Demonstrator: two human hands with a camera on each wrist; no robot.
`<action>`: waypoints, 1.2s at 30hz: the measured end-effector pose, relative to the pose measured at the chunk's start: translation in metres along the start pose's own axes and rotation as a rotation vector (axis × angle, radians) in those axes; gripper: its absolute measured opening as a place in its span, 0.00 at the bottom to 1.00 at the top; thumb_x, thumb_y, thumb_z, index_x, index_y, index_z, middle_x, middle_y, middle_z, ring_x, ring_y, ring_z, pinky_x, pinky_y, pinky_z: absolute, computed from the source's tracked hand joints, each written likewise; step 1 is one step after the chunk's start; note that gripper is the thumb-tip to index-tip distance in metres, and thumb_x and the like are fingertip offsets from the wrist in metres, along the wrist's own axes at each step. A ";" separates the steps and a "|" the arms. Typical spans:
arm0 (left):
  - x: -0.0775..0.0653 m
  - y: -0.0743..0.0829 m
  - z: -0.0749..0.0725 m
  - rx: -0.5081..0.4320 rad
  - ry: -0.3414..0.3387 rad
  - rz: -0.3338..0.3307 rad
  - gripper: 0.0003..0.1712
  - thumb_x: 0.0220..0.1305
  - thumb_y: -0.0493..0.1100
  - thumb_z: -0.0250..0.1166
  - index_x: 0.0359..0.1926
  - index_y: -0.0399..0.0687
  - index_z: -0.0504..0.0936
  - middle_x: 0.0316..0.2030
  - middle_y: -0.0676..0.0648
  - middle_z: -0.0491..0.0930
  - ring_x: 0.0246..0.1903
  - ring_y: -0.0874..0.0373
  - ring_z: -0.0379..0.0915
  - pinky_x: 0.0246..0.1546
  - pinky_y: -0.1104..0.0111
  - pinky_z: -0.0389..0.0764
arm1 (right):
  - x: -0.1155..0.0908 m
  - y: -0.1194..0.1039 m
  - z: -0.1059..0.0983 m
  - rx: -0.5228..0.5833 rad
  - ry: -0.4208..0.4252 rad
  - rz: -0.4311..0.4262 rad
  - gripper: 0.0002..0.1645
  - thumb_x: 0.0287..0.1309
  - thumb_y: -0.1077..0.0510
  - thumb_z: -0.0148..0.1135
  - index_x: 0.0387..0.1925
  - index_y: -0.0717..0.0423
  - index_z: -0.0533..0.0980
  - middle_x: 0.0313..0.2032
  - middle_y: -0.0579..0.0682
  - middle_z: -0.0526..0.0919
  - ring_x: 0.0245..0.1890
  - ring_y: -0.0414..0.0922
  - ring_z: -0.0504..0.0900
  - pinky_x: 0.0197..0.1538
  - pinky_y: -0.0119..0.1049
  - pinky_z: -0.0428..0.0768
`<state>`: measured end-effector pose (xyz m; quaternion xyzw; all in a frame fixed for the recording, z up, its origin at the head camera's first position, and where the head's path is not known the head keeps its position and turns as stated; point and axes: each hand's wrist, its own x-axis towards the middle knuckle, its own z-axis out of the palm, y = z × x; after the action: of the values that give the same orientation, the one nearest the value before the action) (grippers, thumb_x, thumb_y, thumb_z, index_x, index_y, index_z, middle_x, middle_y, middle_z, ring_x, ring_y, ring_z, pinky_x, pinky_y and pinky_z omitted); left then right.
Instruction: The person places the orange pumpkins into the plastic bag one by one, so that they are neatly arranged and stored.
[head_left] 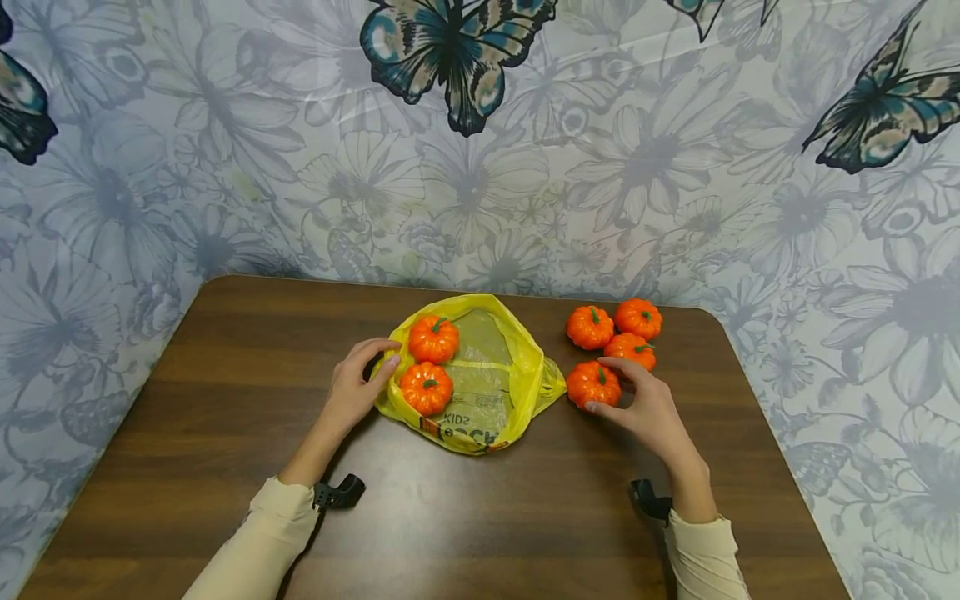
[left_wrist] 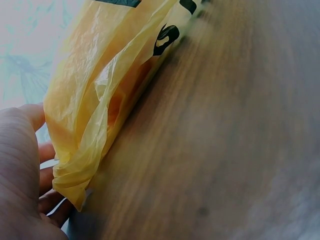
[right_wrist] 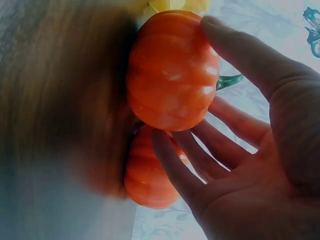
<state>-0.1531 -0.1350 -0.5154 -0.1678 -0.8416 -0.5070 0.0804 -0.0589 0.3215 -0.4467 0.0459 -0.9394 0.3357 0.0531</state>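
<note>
A yellow plastic bag point(head_left: 525, 367) lies spread on the table with its mouth facing up. Inside its left part sit two small orange pumpkins, one pumpkin point(head_left: 433, 339) behind the other pumpkin point(head_left: 427, 389). My left hand point(head_left: 360, 379) holds the bag's left rim; in the left wrist view the yellow film point(left_wrist: 80, 100) partly hides the fingers. To the right of the bag, my right hand point(head_left: 645, 408) grips an orange pumpkin point(head_left: 592, 385) with a green stem, thumb on one side and fingers on the other. That pumpkin point(right_wrist: 172, 70) fills the middle of the right wrist view.
Behind the gripped pumpkin is a cluster of three more: one pumpkin point(head_left: 589, 327) at left, one pumpkin point(head_left: 638, 318) at the back, one pumpkin point(head_left: 630, 350) nearest my right hand. The brown wooden table point(head_left: 480, 525) ends at a wall point(head_left: 480, 208) with flowers and butterflies.
</note>
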 end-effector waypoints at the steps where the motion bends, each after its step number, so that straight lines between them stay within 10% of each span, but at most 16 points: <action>1: 0.000 0.000 0.000 -0.003 0.000 0.000 0.16 0.74 0.45 0.68 0.58 0.45 0.85 0.60 0.40 0.82 0.65 0.42 0.75 0.69 0.44 0.71 | 0.000 0.000 0.001 -0.002 -0.004 0.002 0.43 0.49 0.54 0.86 0.66 0.56 0.77 0.60 0.56 0.84 0.56 0.58 0.86 0.58 0.58 0.84; 36: -0.002 0.001 0.002 0.009 0.005 0.005 0.15 0.75 0.45 0.67 0.58 0.44 0.86 0.60 0.39 0.82 0.64 0.42 0.75 0.68 0.44 0.71 | 0.000 -0.003 0.000 -0.019 -0.034 0.009 0.47 0.51 0.48 0.85 0.70 0.54 0.74 0.62 0.56 0.83 0.58 0.56 0.84 0.60 0.58 0.82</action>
<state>-0.1510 -0.1337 -0.5159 -0.1684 -0.8432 -0.5034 0.0847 -0.0587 0.3187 -0.4449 0.0467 -0.9434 0.3263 0.0361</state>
